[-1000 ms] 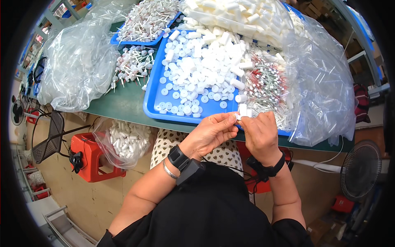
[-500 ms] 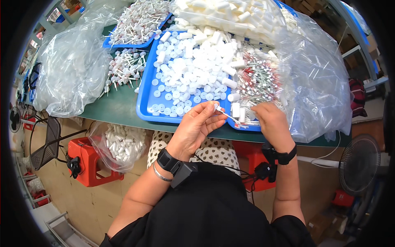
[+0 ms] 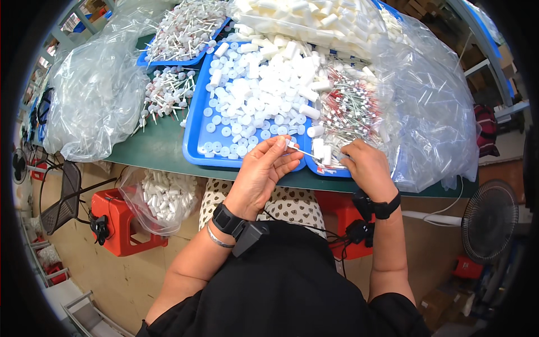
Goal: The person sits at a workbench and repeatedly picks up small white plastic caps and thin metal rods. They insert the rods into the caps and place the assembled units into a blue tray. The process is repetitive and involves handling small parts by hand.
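Observation:
My left hand [image 3: 263,168] is closed, with thumb and forefinger pinching a thin white wired piece [image 3: 303,151] that has a small white end. The piece points right, over the front of a blue tray [image 3: 331,171]. My right hand [image 3: 368,168] is over that tray's right front, its fingers bent down at the edge of a heap of thin red and white wired pieces [image 3: 351,106]. Whatever its fingertips hold, if anything, is too small to make out. White foam cylinders [image 3: 318,147] lie between my hands.
A larger blue tray [image 3: 193,135] holds translucent discs [image 3: 225,132] and white cylinders. Assembled stick pieces [image 3: 165,92] lie on the green table [image 3: 151,140] and fill another tray behind. Clear plastic bags [image 3: 95,106] flank the trays. Below are a red stool [image 3: 112,216] and a fan [image 3: 489,216].
Both hands and the trays sit slightly further left in the picture. My left hand still pinches the thin wired piece, and my right hand stays low at the right tray.

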`<state>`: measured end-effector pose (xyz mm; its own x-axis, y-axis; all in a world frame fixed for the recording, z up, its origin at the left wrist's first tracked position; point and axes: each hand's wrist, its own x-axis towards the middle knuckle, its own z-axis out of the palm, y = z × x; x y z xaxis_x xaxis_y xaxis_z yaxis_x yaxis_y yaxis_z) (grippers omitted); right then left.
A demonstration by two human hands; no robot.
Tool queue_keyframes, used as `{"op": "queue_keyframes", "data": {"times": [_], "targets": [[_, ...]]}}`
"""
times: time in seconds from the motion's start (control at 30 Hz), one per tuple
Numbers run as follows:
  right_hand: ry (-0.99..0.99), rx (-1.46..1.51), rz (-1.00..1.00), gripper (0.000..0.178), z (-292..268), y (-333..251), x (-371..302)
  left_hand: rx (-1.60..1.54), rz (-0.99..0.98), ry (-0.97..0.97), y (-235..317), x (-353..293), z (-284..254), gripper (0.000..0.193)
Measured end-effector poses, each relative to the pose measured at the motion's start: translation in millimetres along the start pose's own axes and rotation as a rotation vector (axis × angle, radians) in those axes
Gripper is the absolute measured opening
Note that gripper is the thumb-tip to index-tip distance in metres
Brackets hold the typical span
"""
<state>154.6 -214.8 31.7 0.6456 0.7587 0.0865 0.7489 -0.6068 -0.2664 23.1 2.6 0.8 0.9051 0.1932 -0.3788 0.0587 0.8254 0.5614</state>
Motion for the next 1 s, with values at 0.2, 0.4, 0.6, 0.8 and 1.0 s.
{"op": "queue_keyframes", "data": {"times": [0.2, 0.4, 0.6, 0.8, 1.0], "targets": [[-0.015, 0.197, 0.177, 0.015, -2, 5, -2, -0.007, 0.003, 0.020, 2, -1, 1, 0.026], [0.127, 0.058, 0.008, 0.018, -4, 5, -3, -0.009, 0.004, 0.026, 1, -1, 1, 0.027], [0.082, -0.020, -0.011, 0.018, 3, -5, 9, -0.001, -0.004, 0.031, -1, 0, 4, 0.027], [0.094, -0.014, -0.048, 0.012, 9, 1, 14, -0.015, 0.000, 0.038, 0, -2, 1, 0.028], [0.194, 0.044, -0.058, 0.007, 10, 2, 8, -0.024, 0.002, 0.036, 0, -2, 0, 0.028]]}}
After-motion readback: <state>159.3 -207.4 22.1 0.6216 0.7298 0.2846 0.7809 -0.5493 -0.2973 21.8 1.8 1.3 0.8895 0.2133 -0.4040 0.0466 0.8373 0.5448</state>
